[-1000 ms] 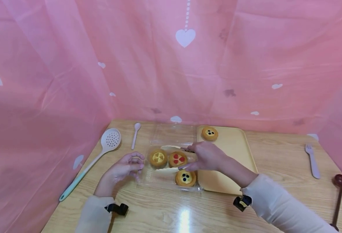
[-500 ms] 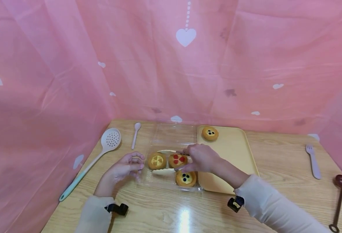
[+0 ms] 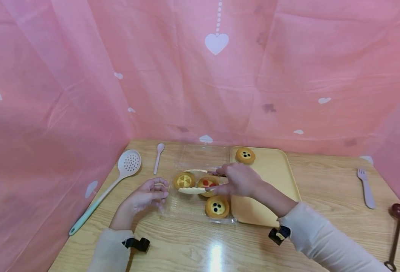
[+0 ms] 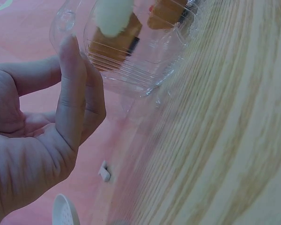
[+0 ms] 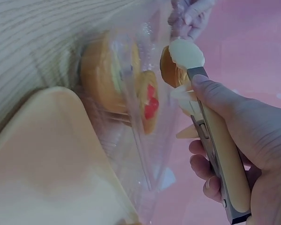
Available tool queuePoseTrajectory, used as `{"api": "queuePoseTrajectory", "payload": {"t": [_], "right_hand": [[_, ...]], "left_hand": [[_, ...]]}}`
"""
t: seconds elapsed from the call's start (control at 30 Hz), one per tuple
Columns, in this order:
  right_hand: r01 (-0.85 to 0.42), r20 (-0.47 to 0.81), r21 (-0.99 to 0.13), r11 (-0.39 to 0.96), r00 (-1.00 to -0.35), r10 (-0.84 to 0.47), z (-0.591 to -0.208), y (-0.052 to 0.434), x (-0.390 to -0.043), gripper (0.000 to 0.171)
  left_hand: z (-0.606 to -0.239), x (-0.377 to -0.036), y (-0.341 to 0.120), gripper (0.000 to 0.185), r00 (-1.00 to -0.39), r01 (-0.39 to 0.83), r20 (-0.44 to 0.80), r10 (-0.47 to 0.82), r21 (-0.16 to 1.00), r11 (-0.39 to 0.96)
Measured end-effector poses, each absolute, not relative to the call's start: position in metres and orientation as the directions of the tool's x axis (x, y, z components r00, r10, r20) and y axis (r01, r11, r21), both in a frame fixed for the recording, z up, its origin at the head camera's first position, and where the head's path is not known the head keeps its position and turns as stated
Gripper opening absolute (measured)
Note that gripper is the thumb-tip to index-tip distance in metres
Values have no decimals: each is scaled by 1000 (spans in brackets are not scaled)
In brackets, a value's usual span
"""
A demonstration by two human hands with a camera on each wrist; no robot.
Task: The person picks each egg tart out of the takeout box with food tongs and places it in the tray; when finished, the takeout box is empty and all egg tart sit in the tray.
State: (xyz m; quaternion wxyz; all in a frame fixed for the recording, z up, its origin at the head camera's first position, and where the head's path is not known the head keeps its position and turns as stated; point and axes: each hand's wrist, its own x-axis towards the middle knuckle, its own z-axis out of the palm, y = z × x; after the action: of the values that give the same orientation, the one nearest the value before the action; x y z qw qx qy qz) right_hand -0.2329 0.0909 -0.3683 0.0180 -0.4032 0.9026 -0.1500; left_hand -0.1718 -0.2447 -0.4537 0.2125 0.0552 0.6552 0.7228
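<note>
My right hand (image 3: 242, 179) grips tongs (image 3: 190, 191) with cream scalloped ends and tan handles. The two ends lie on either side of a tart with yellow wedges on top (image 3: 184, 181). This tart is at the left of a hinged clear plastic container (image 3: 186, 208). A tart with red pieces (image 3: 206, 182) sits under the tongs, partly covered by them. Nearer the front is a tart with dark berries (image 3: 217, 207). At the container's left edge, my left hand (image 3: 147, 194) pinches the rim between thumb and fingers, as the left wrist view shows (image 4: 72, 93).
A yellow tray (image 3: 264, 211) with one dark-berry tart (image 3: 245, 155) adjoins the container on the right. To the left lie a slotted spoon (image 3: 129, 162) and a small spoon (image 3: 159, 156). Far right are a fork (image 3: 366, 189) and a brown ladle (image 3: 399, 215). A pink cloth hangs behind.
The tongs moved left around the yellow-topped tart and drew closer together. Tongs and tart then shifted slightly upward in the head view. My left hand stayed put.
</note>
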Motion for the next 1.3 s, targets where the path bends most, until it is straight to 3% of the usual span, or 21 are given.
{"api": "queuePoseTrajectory", "payload": {"t": [0.23, 0.43, 0.7, 1.0, 1.3], "right_hand": [[-739, 177, -234, 631, -671, -720, -355, 115, -238, 60], [-724, 283, -274, 633, -690, -666, -342, 154, -245, 48], [-676, 317, -338, 655, -737, -597, -336, 215, -252, 33], [-484, 176, -316, 816, -875, -451, -332, 286, -256, 62], [-445, 191, -240, 863, -893, -407, -343, 313, -267, 64]], "left_hand": [[-455, -172, -245, 24, -905, -241, -204, 373, 969, -56], [-456, -173, -245, 23, -907, -241, -211, 365, 970, -40], [-454, -172, -245, 22, -911, -236, -211, 355, 971, -28], [-457, -171, -245, 24, -909, -229, -202, 365, 973, -31], [-458, -171, -246, 22, -909, -224, -195, 369, 974, -36]]}}
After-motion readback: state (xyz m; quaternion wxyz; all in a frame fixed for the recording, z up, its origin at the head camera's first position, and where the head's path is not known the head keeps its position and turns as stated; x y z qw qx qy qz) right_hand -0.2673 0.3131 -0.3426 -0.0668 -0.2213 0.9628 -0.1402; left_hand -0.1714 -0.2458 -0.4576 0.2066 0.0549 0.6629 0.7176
